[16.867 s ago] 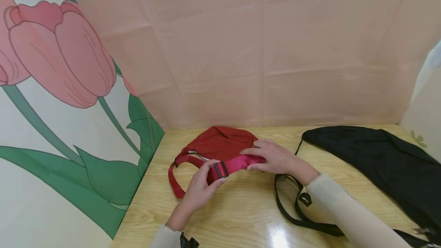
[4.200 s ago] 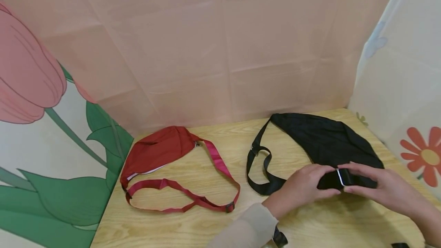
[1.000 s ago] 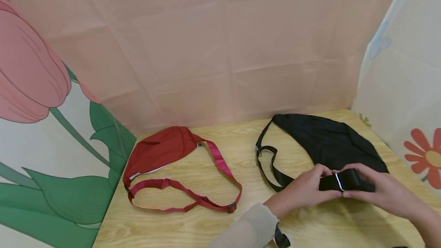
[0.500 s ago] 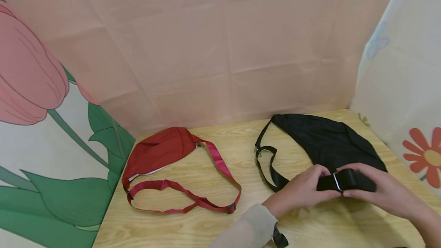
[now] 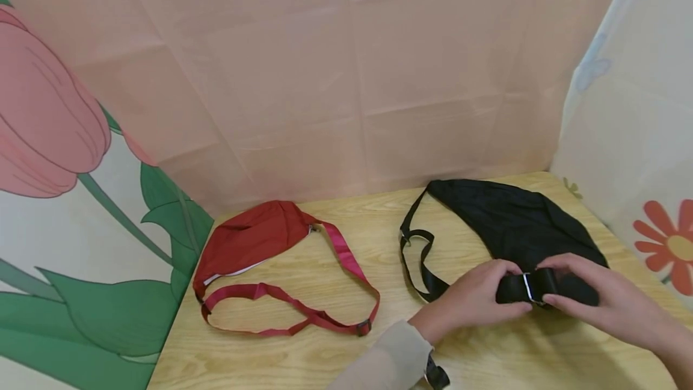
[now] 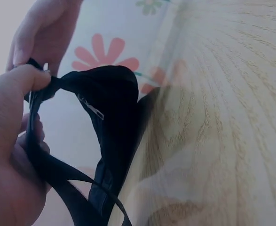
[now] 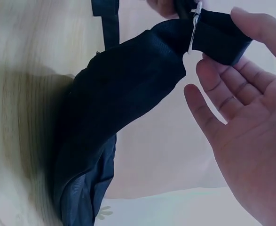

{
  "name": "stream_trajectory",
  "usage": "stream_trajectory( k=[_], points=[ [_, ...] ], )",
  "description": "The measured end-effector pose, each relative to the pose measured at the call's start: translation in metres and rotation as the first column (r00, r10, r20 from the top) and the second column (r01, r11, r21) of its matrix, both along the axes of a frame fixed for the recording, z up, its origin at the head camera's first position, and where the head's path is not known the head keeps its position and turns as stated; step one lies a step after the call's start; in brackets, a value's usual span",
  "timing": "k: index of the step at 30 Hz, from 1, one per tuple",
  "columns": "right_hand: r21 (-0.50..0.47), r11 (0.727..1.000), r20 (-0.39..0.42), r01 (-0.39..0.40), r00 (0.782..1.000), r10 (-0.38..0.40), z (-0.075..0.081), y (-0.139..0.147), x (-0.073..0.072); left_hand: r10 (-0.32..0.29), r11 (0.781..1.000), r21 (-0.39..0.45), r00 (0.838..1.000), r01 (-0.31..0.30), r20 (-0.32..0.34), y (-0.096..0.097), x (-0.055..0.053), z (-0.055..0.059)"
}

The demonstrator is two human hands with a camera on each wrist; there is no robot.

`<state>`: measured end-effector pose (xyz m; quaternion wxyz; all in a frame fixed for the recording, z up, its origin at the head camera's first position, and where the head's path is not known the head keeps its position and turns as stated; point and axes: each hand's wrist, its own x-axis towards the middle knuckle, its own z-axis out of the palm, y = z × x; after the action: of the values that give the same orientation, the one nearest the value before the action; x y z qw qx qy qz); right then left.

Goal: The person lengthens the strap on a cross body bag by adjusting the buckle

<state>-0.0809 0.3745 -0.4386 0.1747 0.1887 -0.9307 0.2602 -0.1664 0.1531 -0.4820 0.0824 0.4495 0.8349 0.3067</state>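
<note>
A black waist bag [image 5: 520,221] lies at the table's right side, its near end raised toward my hands. My left hand [image 5: 479,294] pinches the black strap on the left of a silver metal buckle [image 5: 527,287]. On the buckle's other side, my right hand [image 5: 606,297] holds a short folded loop of strap between thumb and fingers. The right wrist view shows this strap loop [image 7: 222,37] passing through the buckle. In the left wrist view a zipper pull [image 6: 93,109] hangs on the bag. More strap [image 5: 428,263] curls on the table to the left.
A red waist bag [image 5: 254,236] lies on the left of the wooden table [image 5: 260,366]. Its red strap [image 5: 346,257] loops toward the front, with a black plastic slider [image 5: 363,327] on it. A pink sheet [image 5: 325,77] hangs behind the table.
Earlier both hands held the red bag's strap; now they hold the black one at its buckle. In the last second, the right fingers and strap loop have shifted slightly.
</note>
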Motion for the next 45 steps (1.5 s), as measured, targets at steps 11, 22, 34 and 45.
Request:
stream_trajectory(
  k=[11,22,34,45],
  points=[
    [0.006,0.998,0.014,-0.056,0.998,0.056,-0.001,0.000,-0.002,0.121,0.993,0.013,0.983,-0.121,-0.140,0.002,0.007,0.002],
    [0.065,0.998,0.042,-0.022,0.999,0.019,-0.012,0.003,-0.007,0.079,0.994,-0.046,0.958,-0.095,-0.274,0.002,0.006,0.004],
    [0.000,0.995,0.044,-0.096,0.994,0.096,-0.018,0.012,-0.008,0.063,0.993,-0.080,0.977,-0.081,-0.203,-0.005,0.006,0.003],
    [0.019,0.997,0.079,-0.074,0.994,0.072,-0.016,0.009,-0.006,0.038,0.993,-0.100,0.971,-0.063,-0.237,-0.006,0.006,0.006]
  ],
)
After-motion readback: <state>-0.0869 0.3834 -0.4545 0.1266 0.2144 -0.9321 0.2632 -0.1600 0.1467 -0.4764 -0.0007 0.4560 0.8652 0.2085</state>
